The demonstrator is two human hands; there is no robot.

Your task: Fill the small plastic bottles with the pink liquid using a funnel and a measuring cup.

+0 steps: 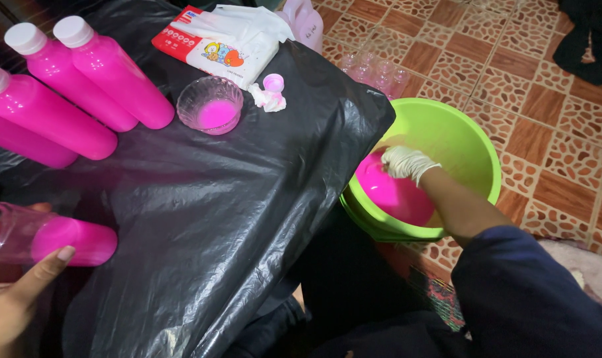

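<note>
Person seated at a surface covered w/ black plastic sheet (234, 199), camera looking down. Right hand (407, 162), in a white glove, is down inside a lime-green bucket (460, 132) on the tiled floor (546, 99) to the right; fingers curled over at the edge of the bright pink liquid (393, 195) pooled in the bucket bottom. Can't tell if it's gripping anything, fingertips are hidden. Dark blue sleeve (533, 292) pushed up the forearm. Left hand (16, 298), bare, bottom-left corner, wrapped round a clear plastic bottle (49, 235) lying on its side, partly filled w/ pink; thumb laid along the front, other fingers behind the bottle. Top-left on the sheet: four capped bottles (89, 79) full of pink, white caps, lying side by side, tilted. Near them a small clear glass bowl (210, 105) w/ pink in it, just beside it a small white cap (273, 83) on a crumpled white tissue (266, 99). Behind that, a tissue pack (215, 43), white w/ red print. Empty clear bottles (374, 69) stand on the floor past the sheet's edge.
</note>
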